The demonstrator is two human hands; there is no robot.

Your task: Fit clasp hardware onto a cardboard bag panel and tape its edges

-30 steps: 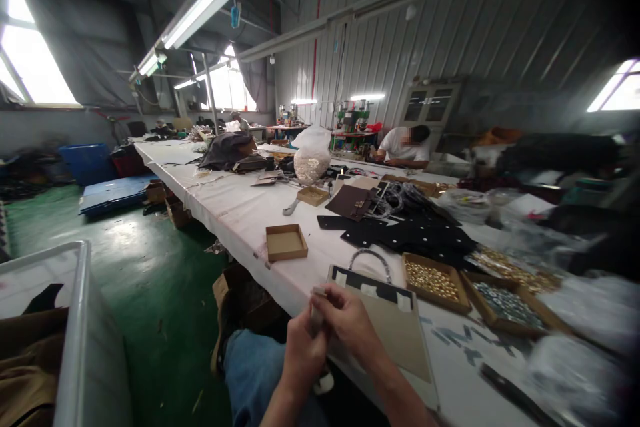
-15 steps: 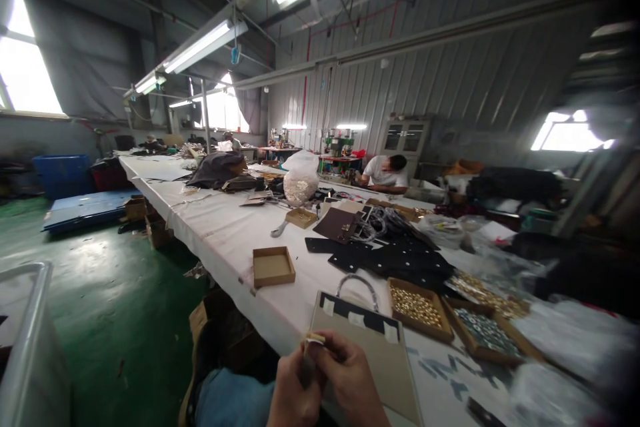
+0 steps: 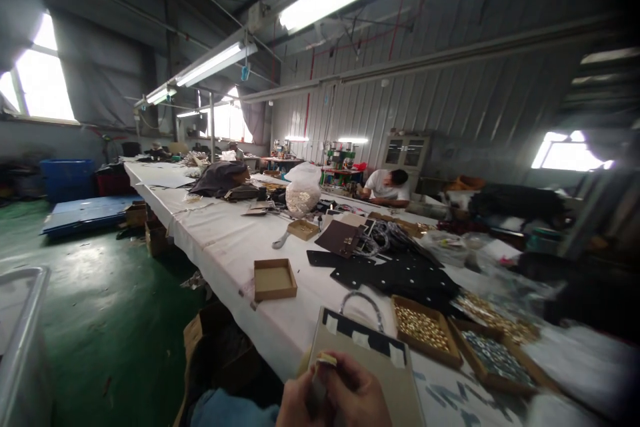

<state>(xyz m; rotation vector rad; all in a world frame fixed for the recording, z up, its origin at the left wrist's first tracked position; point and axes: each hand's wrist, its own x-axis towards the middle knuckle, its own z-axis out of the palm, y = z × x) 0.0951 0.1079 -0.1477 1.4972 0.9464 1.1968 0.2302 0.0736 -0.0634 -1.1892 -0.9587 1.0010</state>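
At the bottom of the head view, my left hand and my right hand are close together, fingertips pinched. Between them is a small gold-coloured piece with a pale edge; its exact kind is too small to make out. Just beyond and partly under my hands lies a beige bag panel with a black strip and white tabs along its top. A curved, wrapped handle extends from the panel's far edge. The lower parts of both hands are cut off by the frame.
Right of the panel stand a box of gold studs and a box of silvery hardware. A shallow cardboard box sits near the table's left edge. Black punched pieces lie farther back. A person leans over the far side.
The view has tilted up slightly, so the table and my hands appear lower in the frame. My fingers still pinch the small gold-coloured piece.
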